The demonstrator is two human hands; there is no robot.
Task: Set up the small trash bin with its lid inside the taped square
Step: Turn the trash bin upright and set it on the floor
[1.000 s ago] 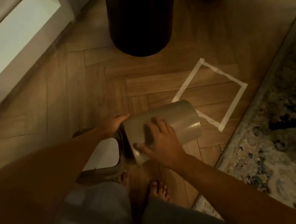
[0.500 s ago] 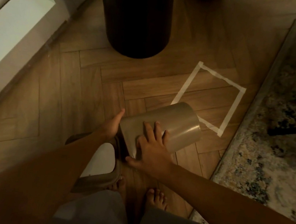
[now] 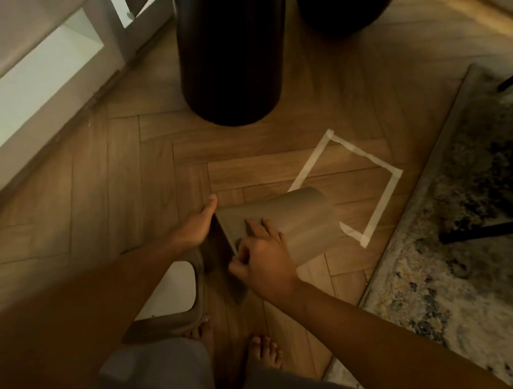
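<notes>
The small taupe trash bin lies tipped on its side on the wood floor, its closed bottom end over the near-left corner of the white taped square. My left hand grips the bin's open rim on the left. My right hand holds the rim from the right, fingers over the bin's wall. The lid, a taupe ring with a white flap, lies on the floor under my left forearm, partly hidden.
A tall black cylinder stands just beyond the bin, a second dark round vessel behind it. A patterned rug borders the taped square on the right, with black furniture legs on it. White cabinet runs along the left. My bare feet are below.
My right hand slid from the bin's side wall down to its open rim and closed there. The bin's closed end has risen a little toward the taped square.
</notes>
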